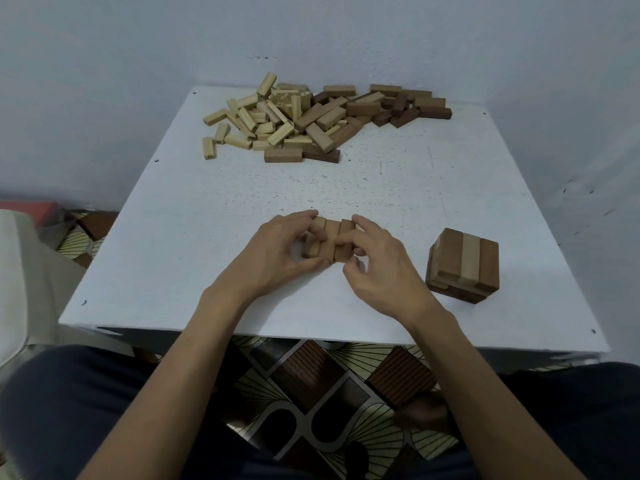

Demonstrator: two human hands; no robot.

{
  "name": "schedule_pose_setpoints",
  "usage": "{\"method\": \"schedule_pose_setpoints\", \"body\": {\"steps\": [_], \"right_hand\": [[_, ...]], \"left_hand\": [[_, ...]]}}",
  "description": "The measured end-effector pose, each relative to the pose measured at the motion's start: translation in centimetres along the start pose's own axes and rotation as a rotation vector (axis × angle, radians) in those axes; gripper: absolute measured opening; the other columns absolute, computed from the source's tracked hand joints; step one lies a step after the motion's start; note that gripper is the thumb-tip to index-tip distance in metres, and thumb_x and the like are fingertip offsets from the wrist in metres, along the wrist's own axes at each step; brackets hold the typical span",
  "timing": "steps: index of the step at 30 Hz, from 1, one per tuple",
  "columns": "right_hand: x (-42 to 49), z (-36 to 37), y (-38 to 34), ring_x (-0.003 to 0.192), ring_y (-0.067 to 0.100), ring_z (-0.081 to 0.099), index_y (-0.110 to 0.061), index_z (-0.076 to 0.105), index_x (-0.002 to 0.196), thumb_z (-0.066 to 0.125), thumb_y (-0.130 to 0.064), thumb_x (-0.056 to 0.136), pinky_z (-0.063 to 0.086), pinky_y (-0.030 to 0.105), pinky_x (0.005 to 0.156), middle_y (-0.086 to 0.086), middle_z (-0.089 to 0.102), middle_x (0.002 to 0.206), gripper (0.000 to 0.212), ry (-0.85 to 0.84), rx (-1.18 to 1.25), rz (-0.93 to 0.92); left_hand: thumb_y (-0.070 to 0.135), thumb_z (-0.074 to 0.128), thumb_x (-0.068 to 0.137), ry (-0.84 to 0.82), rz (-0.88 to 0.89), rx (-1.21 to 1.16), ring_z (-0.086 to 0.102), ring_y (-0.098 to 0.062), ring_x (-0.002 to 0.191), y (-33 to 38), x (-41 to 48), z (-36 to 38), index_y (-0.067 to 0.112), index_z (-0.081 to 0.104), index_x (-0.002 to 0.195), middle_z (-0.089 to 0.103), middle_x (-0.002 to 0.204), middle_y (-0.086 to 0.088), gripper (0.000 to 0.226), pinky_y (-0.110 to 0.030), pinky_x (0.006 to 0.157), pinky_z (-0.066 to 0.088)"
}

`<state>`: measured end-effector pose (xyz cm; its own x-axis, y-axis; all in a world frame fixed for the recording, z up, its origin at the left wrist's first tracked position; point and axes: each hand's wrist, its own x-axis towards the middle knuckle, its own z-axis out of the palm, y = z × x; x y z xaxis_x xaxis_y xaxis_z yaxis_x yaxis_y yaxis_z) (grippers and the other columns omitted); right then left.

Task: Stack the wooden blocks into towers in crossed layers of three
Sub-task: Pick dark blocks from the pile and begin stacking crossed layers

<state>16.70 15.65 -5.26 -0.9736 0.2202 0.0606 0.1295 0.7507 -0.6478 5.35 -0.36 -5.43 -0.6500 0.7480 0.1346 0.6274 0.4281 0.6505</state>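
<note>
Head view, read from the left. A pale seat point(15, 271) stands at the left edge, beside a white table point(166, 230). A patterned floor point(322, 393) shows below the table's near edge, between the person's dark-clad legs.

At the far side of the table, left of centre and running rightward, lies a loose pile of blocks point(311, 116). The light ones are mostly on its left and the dark ones on its right. The blocks lie at mixed angles, several resting on others.

Near the centre of the table, the left hand point(277, 254) grips the left side of a row of three blocks point(330, 239). Its fingers are curled, the forefinger at the row's far end and the thumb at its near end. The three blocks lie flat on the table, side by side and touching, long sides pointing away from the person.

The right hand point(381, 268) holds the row's right side with its fingers bent. One finger lies across the block tops.

To the right, well apart from the hands, stands a short tower point(464, 268) in crossed layers, with a light block between two dark ones on top.
</note>
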Motion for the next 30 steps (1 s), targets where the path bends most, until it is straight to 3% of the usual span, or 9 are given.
{"method": "schedule_pose_setpoints", "body": {"steps": [4, 7, 11, 13, 18, 21, 25, 27, 30], "right_hand": [[0.0, 0.5, 0.1, 0.096, 0.017, 0.057, -0.013, 0.066, 0.115, 0.051, 0.0, 0.092, 0.053, 0.038, 0.083, 0.004, 0.052, 0.119, 0.03, 0.105, 0.001, -0.041], [0.1, 0.6, 0.2, 0.095, 0.02, 0.053, -0.016, 0.064, 0.117, 0.055, -0.008, 0.092, 0.05, 0.039, 0.083, 0.003, 0.054, 0.107, 0.027, 0.129, -0.02, -0.04], [0.0, 0.9, -0.1, 0.108, 0.024, 0.054, -0.024, 0.059, 0.131, 0.054, -0.012, 0.095, 0.051, 0.037, 0.088, 0.004, 0.052, 0.126, 0.039, 0.138, -0.008, -0.034], [0.1, 0.9, -0.1, 0.123, 0.025, 0.047, -0.028, 0.054, 0.139, 0.05, -0.015, 0.097, 0.045, 0.035, 0.099, 0.004, 0.043, 0.146, 0.043, 0.119, -0.03, -0.003], [0.4, 0.6, -0.1, 0.123, 0.027, 0.037, -0.038, 0.041, 0.147, 0.045, -0.018, 0.099, 0.031, 0.028, 0.1, -0.001, 0.034, 0.156, 0.052, 0.05, -0.086, 0.006], [0.9, 0.8, 0.2, 0.115, 0.026, 0.045, -0.032, 0.047, 0.145, 0.045, -0.02, 0.098, 0.031, 0.023, 0.096, -0.003, 0.052, 0.141, 0.048, 0.04, -0.108, -0.014], [1.2, 1.0, 0.4, 0.109, 0.025, 0.051, -0.027, 0.052, 0.137, 0.034, -0.021, 0.098, 0.037, 0.031, 0.093, -0.002, 0.059, 0.12, 0.043, 0.033, -0.151, -0.029], [0.8, 0.8, 0.3, 0.118, 0.025, 0.045, -0.024, 0.05, 0.139, 0.039, -0.012, 0.098, 0.039, 0.032, 0.099, 0.003, 0.05, 0.136, 0.045, 0.039, -0.156, 0.005], [0.4, 0.5, 0.0, 0.125, 0.026, 0.037, -0.02, 0.05, 0.141, 0.044, -0.008, 0.095, 0.035, 0.034, 0.104, 0.004, 0.035, 0.155, 0.048, 0.051, -0.153, 0.018]], "left_hand": [[0.028, 0.083, 0.076, 0.003, -0.005, 0.009, 0.042, 0.0, 0.13, -0.2, -0.2, 0.0, 0.02, 0.067, 0.112, 0.049, 0.144, 0.002, 0.041, -0.001, 0.094, 0.025], [0.055, 0.078, 0.066, -0.024, -0.003, 0.004, 0.047, -0.001, 0.122, -0.4, -0.4, 0.1, 0.027, 0.062, 0.117, 0.046, 0.138, 0.009, 0.06, -0.008, 0.096, 0.032], [0.078, 0.069, 0.057, -0.051, 0.006, 0.128, 0.043, -0.007, 0.127, 0.1, -0.7, 0.7, 0.035, 0.05, 0.131, 0.041, 0.142, 0.013, 0.087, -0.034, 0.108, 0.036], [0.083, 0.065, 0.055, -0.009, 0.007, 0.176, 0.041, -0.01, 0.128, 0.3, -0.9, 1.1, 0.033, 0.048, 0.134, 0.04, 0.143, 0.011, 0.095, -0.035, 0.109, 0.032], [0.072, 0.064, 0.065, 0.153, 0.028, 0.255, 0.048, -0.011, 0.109, 1.1, -1.0, 2.5, 0.025, 0.049, 0.126, 0.05, 0.123, 0.007, 0.079, -0.027, 0.094, 0.03], [0.061, 0.06, 0.074, 0.186, 0.025, 0.234, 0.046, -0.011, 0.1, 1.5, -0.9, 2.9, 0.02, 0.048, 0.124, 0.052, 0.116, 0.005, 0.066, -0.025, 0.088, 0.028], [0.044, 0.066, 0.074, 0.031, 0.009, 0.059, 0.05, -0.015, 0.108, 0.9, -0.6, 1.7, 0.015, 0.046, 0.13, 0.054, 0.123, 0.001, 0.066, -0.032, 0.092, 0.042], [0.039, 0.064, 0.074, -0.04, 0.04, 0.042, 0.05, -0.015, 0.111, 0.2, -0.5, 0.7, 0.016, 0.047, 0.131, 0.055, 0.124, 0.003, 0.064, -0.031, 0.096, 0.041], [0.049, 0.054, 0.073, -0.05, 0.073, 0.112, 0.047, -0.014, 0.118, -0.7, -0.5, -0.2, 0.018, 0.05, 0.132, 0.057, 0.126, 0.004, 0.067, -0.025, 0.102, 0.028]]}}
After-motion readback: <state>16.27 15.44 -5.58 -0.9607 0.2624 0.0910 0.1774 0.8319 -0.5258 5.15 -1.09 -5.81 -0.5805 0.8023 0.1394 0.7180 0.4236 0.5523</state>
